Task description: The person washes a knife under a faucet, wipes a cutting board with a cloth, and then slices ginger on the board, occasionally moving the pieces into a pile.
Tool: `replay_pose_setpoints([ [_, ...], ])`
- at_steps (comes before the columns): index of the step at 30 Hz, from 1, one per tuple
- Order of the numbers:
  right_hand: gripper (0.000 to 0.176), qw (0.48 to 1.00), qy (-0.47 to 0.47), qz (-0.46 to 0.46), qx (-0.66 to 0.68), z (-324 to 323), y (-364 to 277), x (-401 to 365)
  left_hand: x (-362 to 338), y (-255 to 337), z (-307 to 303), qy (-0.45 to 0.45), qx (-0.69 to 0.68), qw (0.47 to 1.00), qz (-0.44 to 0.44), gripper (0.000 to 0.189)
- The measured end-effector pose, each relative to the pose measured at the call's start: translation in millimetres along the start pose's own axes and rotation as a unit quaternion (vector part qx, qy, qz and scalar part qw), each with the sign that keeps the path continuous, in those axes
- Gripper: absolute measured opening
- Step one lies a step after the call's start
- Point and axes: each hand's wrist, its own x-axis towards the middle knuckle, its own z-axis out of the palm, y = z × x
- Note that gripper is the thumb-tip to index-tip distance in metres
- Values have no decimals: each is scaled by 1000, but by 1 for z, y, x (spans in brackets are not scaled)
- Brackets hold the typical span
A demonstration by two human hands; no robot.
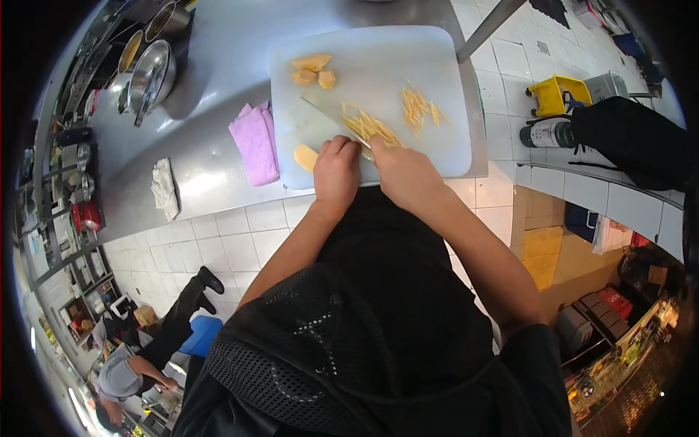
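Note:
My right hand (pixel 409 171) is closed around the handle of a kitchen knife (pixel 327 115), whose blade points to the upper left over the white cutting board (pixel 437 156). Beside it, my left hand (pixel 338 167) presses its curled fingertips down near the blade; whatever lies under them is hidden. Pale yellow vegetable strips (pixel 373 128) lie along the far side of the knife. A finer pile of shreds (pixel 414 109) sits farther right. To the left of my left hand rests a cut yellow chunk (pixel 305 156), and more chunks (pixel 312 63) lie at the board's upper left.
A folded pink cloth (pixel 255 146) touches the board's left side on the steel counter (pixel 218 80). Farther left are a pale cloth (pixel 164 189) and metal bowls (pixel 153 76). A yellow mop bucket (pixel 568 91) stands right on the tiled floor. Another person (pixel 131 371) is at lower left.

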Motion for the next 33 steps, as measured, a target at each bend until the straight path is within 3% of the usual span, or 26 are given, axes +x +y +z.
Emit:
replay_pose_setpoints([
  [2,21,999,-38,-5,-21,-31,-19,-17,0,-1,1,-4,-3,1000,-6,10],
  [6,21,992,-105,62,-18,-11,-6,-32,-4,-5,1,-1,15,1000,5,10],
  [8,23,1000,-13,11,-3,20,9,-14,-3,-7,3,3,8,1000,20,11],
  [12,23,999,-29,-7,-12,-17,-9,-5,-1,-7,4,2,6,999,32,14],
  [15,20,991,-120,55,-36,-34,-22,-33,-5,-7,1,1,9,1000,20,14],
  [19,19,999,-40,36,-3,17,9,-5,-3,-7,2,19,9,999,46,11],
  [24,19,999,-40,5,-8,-23,-17,-15,-3,-7,5,16,5,999,29,11],
  [26,16,984,-134,111,-35,-29,-25,-26,-7,-8,2,15,8,1000,15,11],
  [27,16,984,-139,109,-35,-14,-16,-21,-6,-8,2,16,9,1000,20,11],
  [29,19,999,-32,31,-1,16,0,0,-5,-9,3,12,8,999,33,11],
  [33,19,998,-51,28,-16,-17,-15,5,-5,-9,3,12,3,999,39,15],
])
